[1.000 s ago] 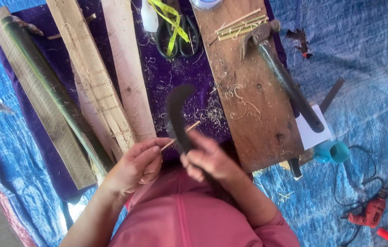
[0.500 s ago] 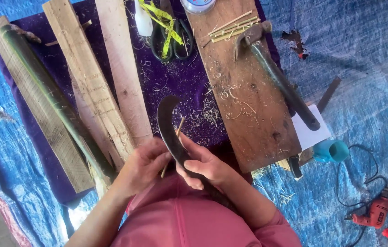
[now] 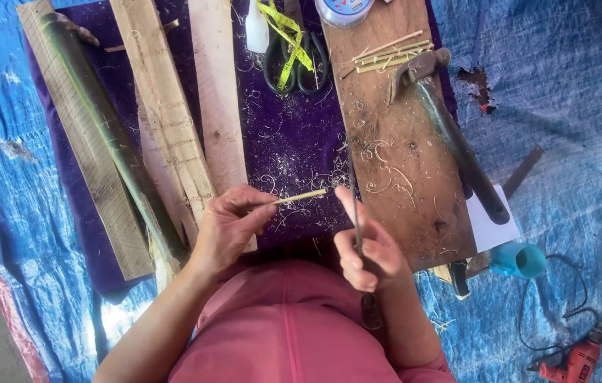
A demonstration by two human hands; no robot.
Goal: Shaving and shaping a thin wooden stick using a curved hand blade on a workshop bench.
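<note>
My left hand [image 3: 233, 223] pinches a thin pale bamboo stick [image 3: 301, 196] that points right, over the purple cloth [image 3: 294, 142]. My right hand [image 3: 368, 248] grips a dark knife [image 3: 354, 206] by its handle, the blade seen edge-on and pointing away from me. The stick's free tip lies just left of the blade. Thin curled shavings are scattered on the cloth and on the brown wooden board [image 3: 400, 149] beside my hands.
Wooden planks [image 3: 166, 106] and a green bamboo pole [image 3: 113, 142] lie at left. Scissors [image 3: 297, 60], yellow tape, a bundle of thin sticks [image 3: 389, 53] and a hammer [image 3: 450, 128] sit ahead. A teal cup [image 3: 521, 259] and red drill [image 3: 574, 358] rest on the blue tarp [image 3: 570, 106].
The knife has turned from showing its broad curved blade to edge-on. My left hand has drawn the stick out to the left, clear of the blade.
</note>
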